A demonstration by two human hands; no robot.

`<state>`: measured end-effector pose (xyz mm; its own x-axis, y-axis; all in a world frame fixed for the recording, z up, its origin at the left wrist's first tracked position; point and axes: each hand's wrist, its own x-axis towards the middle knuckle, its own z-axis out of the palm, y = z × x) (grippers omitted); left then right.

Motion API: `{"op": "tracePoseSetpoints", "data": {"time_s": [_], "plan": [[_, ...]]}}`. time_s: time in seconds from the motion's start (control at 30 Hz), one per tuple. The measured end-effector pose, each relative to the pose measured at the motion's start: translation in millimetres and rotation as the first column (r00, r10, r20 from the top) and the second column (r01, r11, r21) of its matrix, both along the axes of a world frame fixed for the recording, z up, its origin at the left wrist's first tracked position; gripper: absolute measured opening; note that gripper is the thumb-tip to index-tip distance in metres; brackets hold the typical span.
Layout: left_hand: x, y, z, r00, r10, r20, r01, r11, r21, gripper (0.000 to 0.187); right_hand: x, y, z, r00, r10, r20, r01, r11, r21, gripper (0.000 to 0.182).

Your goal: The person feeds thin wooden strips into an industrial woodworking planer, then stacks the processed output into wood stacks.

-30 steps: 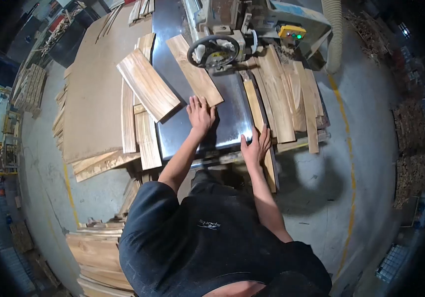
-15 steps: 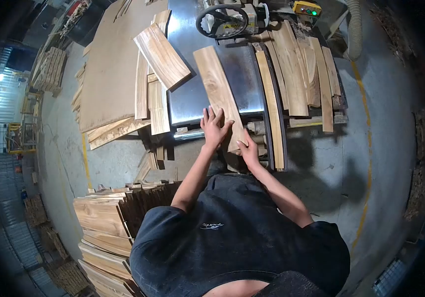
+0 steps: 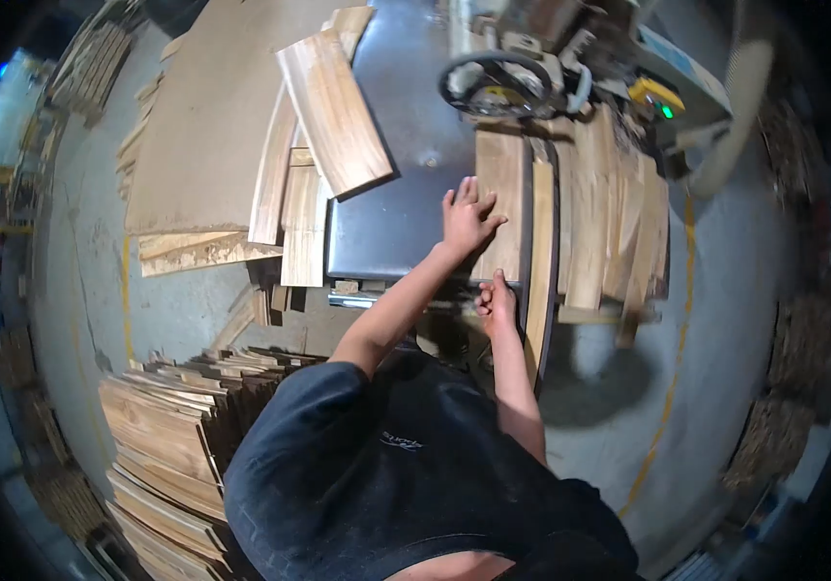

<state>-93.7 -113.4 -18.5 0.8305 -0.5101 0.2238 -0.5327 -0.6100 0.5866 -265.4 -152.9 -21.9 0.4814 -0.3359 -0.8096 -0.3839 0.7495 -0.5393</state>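
Note:
A flat wooden board [image 3: 499, 203] lies on the dark metal table [image 3: 391, 228], lined up along a black-edged guide rail with a pale wooden strip [image 3: 538, 252]. My left hand [image 3: 470, 225] rests at the board's left edge, fingers spread and thumb reaching over its face. At the near end of the board is my right hand [image 3: 498, 304], its fingers curled in with nothing visible inside them and the thumb tip against the board's end. The far end of the board reaches toward the machine with a black handwheel [image 3: 496, 85].
Another wide board [image 3: 336, 114] lies across planks on the table's left side, beside a brown sheet [image 3: 212, 126]. Several planks [image 3: 589, 213] lie right of the rail. A tall stack of boards [image 3: 159, 426] stands at lower left. A hose [image 3: 740, 116] hangs at upper right.
The board has swung from a slant to straight and moved right, against the rail. Both hands moved with it; the right hand no longer grips its near end. The head view has shifted.

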Motion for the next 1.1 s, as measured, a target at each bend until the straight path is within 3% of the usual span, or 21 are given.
{"op": "tracePoseSetpoints", "data": {"time_s": [0.07, 0.13, 0.2, 0.27, 0.33, 0.37, 0.4, 0.47, 0.53, 0.57, 0.6, 0.67, 0.8, 0.83, 0.87, 0.9, 0.93, 1.0, 1.03, 1.07, 1.1], "plan": [[33, -15, -6, 0.999, 0.007, 0.038, -0.002, 0.993, -0.118, 0.045, 39, -16, -12, 0.996, -0.089, 0.003, 0.089, 0.996, 0.016, 0.046], [66, -20, 3, 0.992, -0.086, -0.094, 0.082, 0.996, -0.047, 0.030, 57, -13, -12, 0.978, -0.204, -0.045, 0.202, 0.978, -0.044, 0.046], [92, 0, 17, 0.993, -0.111, -0.046, 0.109, 0.993, -0.049, 0.019, 57, -6, -6, 0.981, -0.169, -0.099, 0.153, 0.977, -0.147, 0.047], [111, 36, 35, 0.985, -0.116, -0.125, 0.066, 0.936, -0.347, 0.019, 57, -7, -2, 0.973, -0.190, -0.131, 0.172, 0.976, -0.137, 0.048], [127, 82, 49, 0.930, 0.308, 0.201, -0.194, 0.874, -0.445, 0.021, 54, -7, -5, 0.977, -0.199, -0.075, 0.191, 0.976, -0.100, 0.049], [122, 110, 58, 0.885, 0.440, 0.151, -0.386, 0.876, -0.291, 0.032, 54, -9, -3, 0.973, -0.220, -0.075, 0.212, 0.972, -0.101, 0.049], [116, 133, 63, 0.741, 0.602, 0.297, -0.567, 0.798, -0.204, 0.052, 56, -10, 1, 0.974, -0.202, -0.101, 0.189, 0.974, -0.121, 0.047], [111, 165, 59, 0.599, 0.772, 0.212, -0.767, 0.629, -0.125, 0.065, 58, -9, 7, 0.973, -0.166, -0.161, 0.142, 0.978, -0.152, 0.044], [116, 195, 19, 0.721, 0.666, -0.192, -0.693, 0.692, -0.204, 0.074, 62, -17, -6, 0.985, -0.164, 0.054, 0.170, 0.972, -0.162, 0.038], [116, 195, 25, 0.736, 0.474, -0.484, -0.654, 0.683, -0.325, 0.068, 62, -26, -13, 0.989, -0.141, 0.055, 0.142, 0.989, -0.031, 0.034], [116, 194, 31, 0.647, 0.257, -0.717, -0.682, 0.616, -0.395, 0.063, 70, -29, -10, 0.976, -0.178, 0.124, 0.178, 0.984, 0.014, 0.035], [118, 187, 11, 0.833, 0.224, -0.506, -0.510, 0.667, -0.544, 0.059, 88, -33, -10, 0.981, -0.193, 0.031, 0.192, 0.980, 0.044, 0.036], [75, 184, 31, 0.827, 0.252, -0.502, -0.497, 0.747, -0.442, 0.065, 112, -56, -34, 0.983, -0.080, 0.164, 0.064, 0.993, 0.097, 0.045], [54, 187, 37, 0.882, 0.342, -0.325, -0.452, 0.809, -0.376, 0.066, 111, -51, -26, 0.979, -0.094, 0.182, 0.076, 0.992, 0.105, 0.045], [32, 190, 44, 0.908, 0.399, -0.129, -0.419, 0.858, -0.298, 0.068, 113, -42, -9, 0.960, -0.005, 0.280, 0.014, 1.000, -0.027, 0.052], [5, 192, 71, 0.904, 0.386, -0.183, -0.416, 0.894, -0.167, 0.071, 113, -34, 10, 0.929, 0.093, 0.358, -0.034, 0.985, -0.168, 0.061], [-25, 190, 110, 0.891, 0.385, -0.241, -0.404, 0.914, -0.033, 0.075, 104, -26, 33, 0.926, 0.082, 0.369, -0.022, 0.986, -0.165, 0.061], [-73, 185, 154, 0.953, 0.182, -0.243, -0.197, 0.980, -0.039, 0.066, 67, -2, 75, 0.806, 0.523, 0.278, -0.468, 0.850, -0.242, 0.078], [-84, 191, 144, 0.944, -0.050, -0.327, 0.004, 0.990, -0.140, 0.060, 47, 10, 83, 0.735, 0.626, 0.261, -0.608, 0.778, -0.156, 0.082], [-92, 195, 143, 0.883, -0.188, -0.430, 0.094, 0.968, -0.231, 0.051, 30, 20, 88, 0.646, 0.719, 0.256, -0.729, 0.681, -0.071, 0.086], [-97, 198, 125, 0.954, -0.125, -0.271, 0.069, 0.976, -0.209, 0.052, 12, 31, 73, 0.624, 0.753, 0.211, -0.741, 0.655, -0.145, 0.083]]}}
